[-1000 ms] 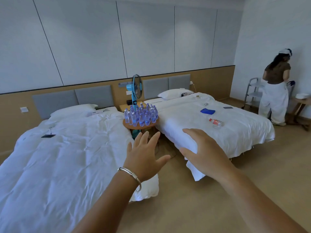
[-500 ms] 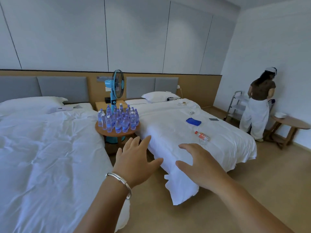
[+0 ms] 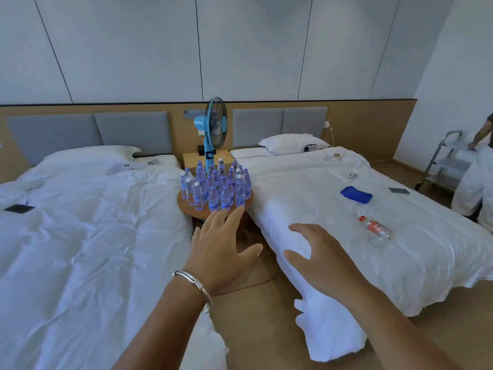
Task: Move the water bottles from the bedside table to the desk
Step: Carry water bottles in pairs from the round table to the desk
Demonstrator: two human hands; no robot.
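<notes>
Several small water bottles (image 3: 216, 186) with blue labels stand packed together on a round wooden bedside table (image 3: 190, 207) between two white beds. My left hand (image 3: 223, 247), a silver bangle on its wrist, is stretched out with fingers straight, its fingertips just short of the table's front edge. My right hand (image 3: 318, 256) hovers with spread, relaxed fingers over the corner of the right bed (image 3: 333, 209). Both hands hold nothing. The desk is not in view.
A blue standing fan (image 3: 213, 129) rises behind the bottles. On the right bed lie a red-labelled bottle (image 3: 376, 227), a blue cloth (image 3: 356, 194) and a dark card. The left bed (image 3: 88, 231) carries a black phone (image 3: 19, 208). A person stands by a metal cart (image 3: 445, 161) at far right.
I have come closer to the bedside table and the view has swung right-to-centre. Both hands have reached forward, the left now almost at the table's edge.
</notes>
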